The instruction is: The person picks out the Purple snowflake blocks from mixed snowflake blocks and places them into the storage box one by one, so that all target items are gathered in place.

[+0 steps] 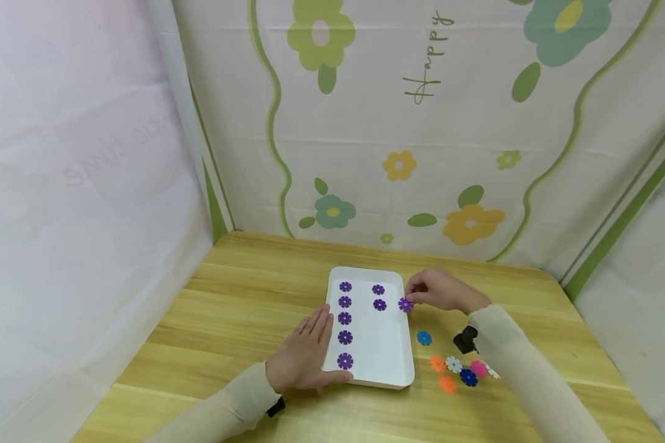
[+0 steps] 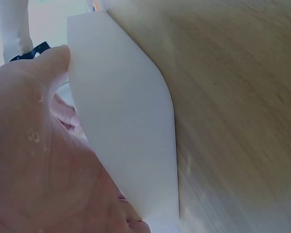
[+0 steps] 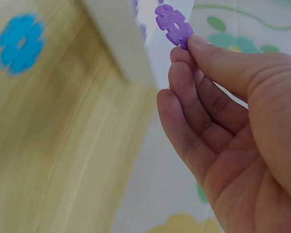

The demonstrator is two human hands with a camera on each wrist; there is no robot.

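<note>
Between thumb and forefinger, my right hand (image 1: pixel 438 289) pinches a purple snowflake disc (image 3: pixel 174 24) over the right rim of a white tray (image 1: pixel 371 344). My left hand (image 1: pixel 305 351) lies against the tray's near left corner, its fingers straight along the left side and its thumb on the near rim. Inside the tray, several purple discs (image 1: pixel 345 318) form a column along the left. Two more purple discs (image 1: pixel 379 304) lie farther right, near the far end. In the left wrist view, the thumb and palm touch the tray's outer wall (image 2: pixel 121 111).
Right of the tray, a light blue disc (image 1: pixel 424 338) lies on the wooden table (image 1: pixel 244 307). Nearer to me are orange (image 1: pixel 447 385), white (image 1: pixel 454 364), dark blue (image 1: pixel 468 377) and pink discs (image 1: pixel 479 368), partly beside my right sleeve. A flowered cloth (image 1: pixel 366 123) hangs behind the table.
</note>
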